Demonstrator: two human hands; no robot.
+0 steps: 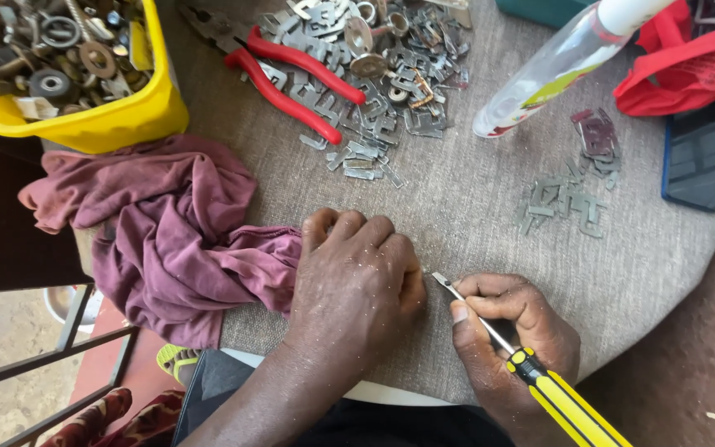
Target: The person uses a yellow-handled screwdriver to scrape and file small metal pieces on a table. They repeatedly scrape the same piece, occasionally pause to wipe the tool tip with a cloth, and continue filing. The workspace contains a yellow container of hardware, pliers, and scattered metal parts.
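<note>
My left hand (357, 277) rests knuckles-up as a closed fist on the grey woven table cover (473, 207), at the near edge of the table, and whatever it may hold is hidden beneath it. My right hand (511, 331) grips a screwdriver (539, 381) with a yellow and black handle. Its thin metal shaft points up and left, and the tip (440, 279) sits right beside the left fist.
A maroon cloth (167, 232) lies bunched left of my left hand. Red-handled pliers (291, 74) lie on a pile of small grey metal pieces (374, 91); a smaller pile (573, 186) sits right. A yellow bin (84, 116) of hardware, a clear plastic bottle (556, 70), red cloth (688, 66) and a phone (695, 157) ring the table.
</note>
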